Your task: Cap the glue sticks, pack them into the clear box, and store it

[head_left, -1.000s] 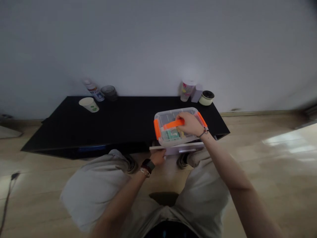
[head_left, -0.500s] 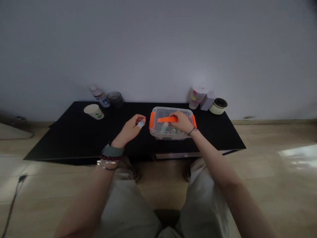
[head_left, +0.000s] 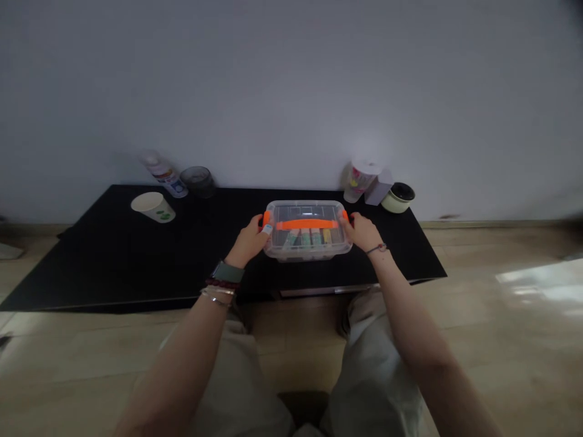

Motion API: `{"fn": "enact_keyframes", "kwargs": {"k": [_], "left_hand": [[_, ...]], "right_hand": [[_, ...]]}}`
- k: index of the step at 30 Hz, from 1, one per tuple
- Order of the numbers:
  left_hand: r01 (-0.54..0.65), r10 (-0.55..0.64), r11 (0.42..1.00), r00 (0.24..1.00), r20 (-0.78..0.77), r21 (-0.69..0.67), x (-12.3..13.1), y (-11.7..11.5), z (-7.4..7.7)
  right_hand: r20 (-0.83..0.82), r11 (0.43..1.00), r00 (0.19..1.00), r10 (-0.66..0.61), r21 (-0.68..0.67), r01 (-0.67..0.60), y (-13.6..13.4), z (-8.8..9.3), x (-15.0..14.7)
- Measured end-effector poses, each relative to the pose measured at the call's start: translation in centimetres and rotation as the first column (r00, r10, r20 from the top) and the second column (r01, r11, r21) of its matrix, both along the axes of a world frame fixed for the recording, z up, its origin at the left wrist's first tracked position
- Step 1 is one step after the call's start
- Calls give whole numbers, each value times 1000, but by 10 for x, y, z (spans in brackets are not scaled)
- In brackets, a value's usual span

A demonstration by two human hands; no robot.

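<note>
Holding one clear box [head_left: 307, 243] — two hands [head_left: 248, 243] [head_left: 362, 233]

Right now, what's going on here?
A person has both hands on a clear plastic box on a low black table: the left hand at its left end, the right hand at its right, by the orange latches. An orange handle crosses the lid, above a row of small containers. A paper cup lies toward the back left, and a ceramic pot sits back right.
</note>
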State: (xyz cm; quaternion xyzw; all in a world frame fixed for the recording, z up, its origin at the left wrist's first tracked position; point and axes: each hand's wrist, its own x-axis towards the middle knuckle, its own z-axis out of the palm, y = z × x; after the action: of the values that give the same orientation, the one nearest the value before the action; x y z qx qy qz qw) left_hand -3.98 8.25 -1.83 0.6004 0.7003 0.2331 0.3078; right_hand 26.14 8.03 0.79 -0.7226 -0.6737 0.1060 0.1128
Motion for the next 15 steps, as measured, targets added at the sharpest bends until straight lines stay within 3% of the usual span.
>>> {"fn": "enact_keyframes", "kwargs": {"k": [2, 5, 9, 12, 13, 15], "left_hand": [[6, -6, 1000, 1000, -12, 19, 0, 3, -1], [9, -8, 1000, 999, -45, 27, 1, 4, -2], [7, -4, 1000, 991, -133, 22, 3, 0, 3], [27, -31, 999, 971, -239, -17, 7, -4, 11], [39, -46, 999, 961, -274, -31, 8, -5, 14], [67, -79, 997, 943, -324, -49, 9, -7, 18]], "right_hand": [[1, 996, 1000, 16, -87, -15, 0, -4, 4], [-19, 994, 1000, 17, -105, -19, 3, -12, 8], [-119, 980, 989, -82, -189, 59, 8, -17, 23], [-156, 986, 982, -105, 115, 123, 9, -13, 24], [-176, 970, 984, -30, 234, 72, 10, -10, 20], [-181, 917, 956, 229, 369, -150, 12, -7, 6]]}}
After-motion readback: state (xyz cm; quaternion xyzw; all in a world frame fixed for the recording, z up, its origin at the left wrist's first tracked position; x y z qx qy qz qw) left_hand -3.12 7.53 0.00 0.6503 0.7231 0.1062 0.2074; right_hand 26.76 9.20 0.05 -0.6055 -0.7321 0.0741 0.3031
